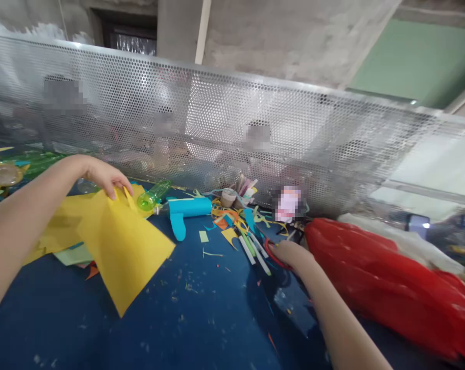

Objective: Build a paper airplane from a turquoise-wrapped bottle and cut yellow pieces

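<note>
My left hand pinches the top edge of a yellow sheet, which hangs down bent over the blue table. More yellow paper and a pale green sheet lie beneath and to the left. At the right, my right hand is closed on the red handles of a pair of scissors, whose blades point away toward the paper scraps. Several white and green sticks lie just left of the scissors. A blue paper-covered tube lies beside a green plastic bottle between my hands.
A glossy red plastic bag bulges along the right side, with a phone behind it. Paper scraps litter the middle. A perforated metal screen spans the back, with blurred people behind it. Yellow-petaled pieces sit far left.
</note>
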{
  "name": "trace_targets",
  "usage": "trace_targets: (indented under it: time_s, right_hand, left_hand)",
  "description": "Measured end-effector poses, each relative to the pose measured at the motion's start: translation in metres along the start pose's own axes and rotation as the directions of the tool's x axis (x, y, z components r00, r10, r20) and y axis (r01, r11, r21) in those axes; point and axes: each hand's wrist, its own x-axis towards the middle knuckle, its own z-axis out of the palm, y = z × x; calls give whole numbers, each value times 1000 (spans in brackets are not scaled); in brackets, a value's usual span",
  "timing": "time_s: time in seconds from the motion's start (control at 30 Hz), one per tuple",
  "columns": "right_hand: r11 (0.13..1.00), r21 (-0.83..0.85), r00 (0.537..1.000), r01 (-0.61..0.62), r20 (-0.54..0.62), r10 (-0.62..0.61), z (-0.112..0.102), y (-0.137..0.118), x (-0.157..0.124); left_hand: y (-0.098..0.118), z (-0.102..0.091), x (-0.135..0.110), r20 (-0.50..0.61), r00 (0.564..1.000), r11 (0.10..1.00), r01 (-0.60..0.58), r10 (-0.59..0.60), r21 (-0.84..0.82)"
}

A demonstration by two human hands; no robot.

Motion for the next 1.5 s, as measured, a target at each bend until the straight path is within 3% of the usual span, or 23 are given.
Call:
trace_targets:
  time_s: [0.1,0.17,0.23,0.33,0.4,0.47,0.6,0.63,0.67,0.7,0.73,0.77,0.8,0.83,0.87,0.93,1.03,1.1,1.33,1.4,1.5]
  right_hand:
    - [1000,5,1000,-14,23,14,5,-2,2]
    - [1000,9,1000,-14,16,13,8,-3,2]
    - [1000,11,1000,-16,-5,17,10,-5,2]
    - [1000,16,999,-13,-37,14,11,-5,3]
    - [1000,27,999,10,-41,-9,8,-5,2]
    - [999,38,998,38,-54,-35,2,-8,-1]
    - [976,157,966,153,-233,-114,-22,-29,-20]
    - [884,370,933,285,-317,-168,-29,-37,-27]
    - [686,605,910,403,-346,-229,-36,-46,-36]
    - [449,786,901,426,-325,-287,-42,-55,-45]
    - [227,900,890,372,-276,-364,-48,-63,-55]
    - [65,955,860,289,-230,-456,-53,-70,-65]
    - [-10,981,806,192,-163,-569,-58,-75,-74]
    - [-32,993,753,109,-104,-650,-61,-79,-82]
    - [-8,999,700,39,-33,-714,-63,-82,-88]
    - [100,995,647,-19,89,-757,-63,-85,-97]
    - [298,954,652,12,219,-726,-56,-88,-95]
    - [386,922,659,38,267,-704,-46,-91,-89]
    - [475,880,652,9,355,-670,-16,-105,-77]
    - [483,875,622,-1,379,-685,-15,-108,-82]
    - [528,849,534,-5,449,-716,-17,-108,-87]
  left_hand:
    - [-13,-11,5,-163,986,996,53,-40,76]
    - [-12,-12,10,-318,945,966,145,-71,215]
    - [-1,-9,15,-468,884,918,201,-19,341]
    - [25,6,21,-577,813,885,212,75,414]
    - [46,21,23,-614,771,928,82,171,362]
    - [67,40,24,-583,764,955,-152,276,254]
    - [109,83,21,-514,708,823,-568,485,-6]
    - [118,94,22,-486,702,772,-630,520,-85]
    - [126,104,23,-453,701,720,-674,551,-166]
    - [133,114,26,-421,701,676,-698,576,-237]
    - [138,124,31,-392,702,639,-709,595,-298]
    - [141,132,37,-354,715,623,-699,602,-352]
    - [142,140,46,-321,728,614,-684,605,-393]
    - [140,146,56,-291,747,618,-660,597,-428]
    - [136,152,68,-291,765,625,-639,574,-448]
    - [125,161,92,-318,804,663,-595,503,-454]
    - [103,169,122,-389,826,700,-557,408,-447]
    - [91,172,134,-436,830,698,-539,347,-471]
    - [72,178,149,-512,810,717,-535,285,-447]
    - [67,180,155,-535,798,724,-539,276,-431]
    - [56,185,167,-536,789,755,-540,300,-371]
